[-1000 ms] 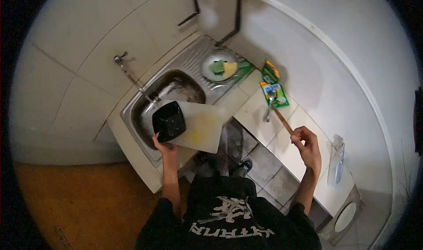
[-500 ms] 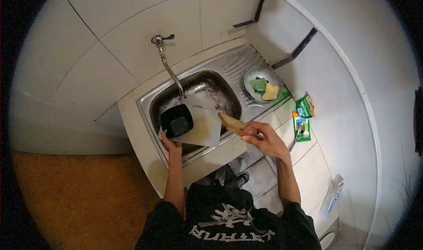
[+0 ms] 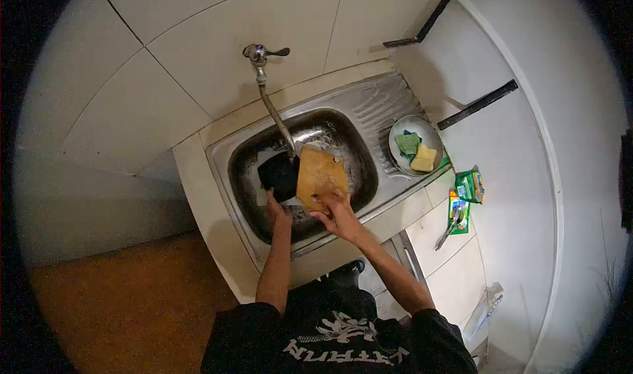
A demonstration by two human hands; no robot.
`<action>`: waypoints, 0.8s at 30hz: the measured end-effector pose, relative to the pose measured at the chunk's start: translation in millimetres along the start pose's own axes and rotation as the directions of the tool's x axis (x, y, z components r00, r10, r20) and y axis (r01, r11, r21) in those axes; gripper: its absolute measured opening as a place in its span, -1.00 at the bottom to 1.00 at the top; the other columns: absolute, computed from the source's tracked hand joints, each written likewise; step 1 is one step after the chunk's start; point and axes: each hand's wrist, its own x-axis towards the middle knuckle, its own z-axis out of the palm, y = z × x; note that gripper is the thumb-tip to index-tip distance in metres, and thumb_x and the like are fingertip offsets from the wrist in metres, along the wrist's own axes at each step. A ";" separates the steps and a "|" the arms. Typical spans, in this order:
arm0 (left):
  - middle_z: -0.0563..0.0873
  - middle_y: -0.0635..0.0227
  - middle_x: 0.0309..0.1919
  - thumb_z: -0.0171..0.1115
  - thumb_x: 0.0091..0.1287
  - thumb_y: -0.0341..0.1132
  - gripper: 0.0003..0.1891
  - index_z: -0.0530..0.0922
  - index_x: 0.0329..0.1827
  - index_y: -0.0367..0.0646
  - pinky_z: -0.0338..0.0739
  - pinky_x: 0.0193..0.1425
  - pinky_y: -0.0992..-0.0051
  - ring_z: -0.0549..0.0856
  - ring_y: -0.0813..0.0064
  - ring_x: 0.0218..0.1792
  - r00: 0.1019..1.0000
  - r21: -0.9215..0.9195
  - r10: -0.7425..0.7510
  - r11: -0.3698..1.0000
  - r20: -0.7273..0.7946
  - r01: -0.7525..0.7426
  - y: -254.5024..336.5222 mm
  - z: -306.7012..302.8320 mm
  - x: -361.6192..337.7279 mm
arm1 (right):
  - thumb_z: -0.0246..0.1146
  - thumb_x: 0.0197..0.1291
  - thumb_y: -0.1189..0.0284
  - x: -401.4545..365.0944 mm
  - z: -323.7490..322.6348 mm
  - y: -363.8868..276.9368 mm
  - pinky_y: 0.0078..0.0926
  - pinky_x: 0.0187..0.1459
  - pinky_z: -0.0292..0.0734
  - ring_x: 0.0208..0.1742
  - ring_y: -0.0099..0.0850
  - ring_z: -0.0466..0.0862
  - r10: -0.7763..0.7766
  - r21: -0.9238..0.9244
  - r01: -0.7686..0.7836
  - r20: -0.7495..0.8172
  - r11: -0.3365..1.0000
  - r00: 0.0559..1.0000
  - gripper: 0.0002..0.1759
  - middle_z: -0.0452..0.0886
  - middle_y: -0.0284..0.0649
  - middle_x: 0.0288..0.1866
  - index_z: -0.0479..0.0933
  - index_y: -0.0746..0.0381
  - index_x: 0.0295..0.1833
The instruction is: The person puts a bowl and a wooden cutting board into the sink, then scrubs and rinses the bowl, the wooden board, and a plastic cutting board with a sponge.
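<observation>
My left hand (image 3: 279,212) is closed on the near edge of a black square bowl (image 3: 277,175) inside the sink basin. A white flat board (image 3: 262,196) shows behind the bowl, mostly covered; the same hand appears to hold both. My right hand (image 3: 338,216) grips the lower edge of a wooden cutting board (image 3: 321,176), its broad face turned up and a small hole near one corner. The cutting board overlaps the bowl's right side, just beside the spout of the faucet (image 3: 273,113).
A metal sink (image 3: 369,169) surrounds both hands. On its ridged drainboard stands a round metal bowl (image 3: 432,131) with a green sponge (image 3: 407,143) and a yellow sponge (image 3: 422,157). Green packets (image 3: 469,186) and some cutlery (image 3: 450,227) lie on the tiled counter at right.
My right hand has brought the wooden board left into the basin and turned its face up. The bowl and white board now sit deeper in the sink. The camera view has shifted.
</observation>
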 end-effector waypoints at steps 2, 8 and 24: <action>0.41 0.24 0.02 0.00 0.25 0.03 -0.53 0.38 0.11 -0.07 0.30 0.01 0.39 0.43 0.39 -0.05 0.983 0.058 -0.045 0.998 0.178 0.035 -7.9 -15.9 27.4 | 0.34 -0.08 0.33 -5.5 21.7 30.8 -0.25 -0.01 0.15 -0.06 -0.14 0.42 -0.035 -0.038 0.038 0.054 0.999 0.998 -0.62 0.53 -0.08 -0.20 0.49 0.28 -0.15; 0.52 0.25 -0.45 0.00 0.30 -0.07 -0.61 0.56 -0.19 -0.28 0.34 -0.27 0.40 0.49 0.37 -0.40 0.928 0.668 0.288 0.645 0.237 -0.371 38.2 -27.1 -16.4 | 0.29 -0.05 0.35 -1.7 31.5 64.8 -0.21 0.02 0.11 0.05 -0.17 0.34 -0.061 -0.031 0.065 0.106 0.997 0.993 -0.60 0.49 -0.13 -0.08 0.45 0.26 -0.07; 0.58 -0.05 -0.31 0.16 0.08 -0.41 -0.59 0.41 0.04 -0.27 0.48 -0.12 0.20 0.56 0.01 -0.16 0.496 0.676 0.510 -0.262 0.703 -0.689 109.4 -22.5 -28.1 | 0.08 0.05 0.42 3.7 91.1 117.4 0.08 0.21 0.02 0.19 -0.09 0.29 0.183 -0.483 0.041 0.408 0.875 0.894 -0.54 0.37 -0.10 0.14 0.32 0.17 0.14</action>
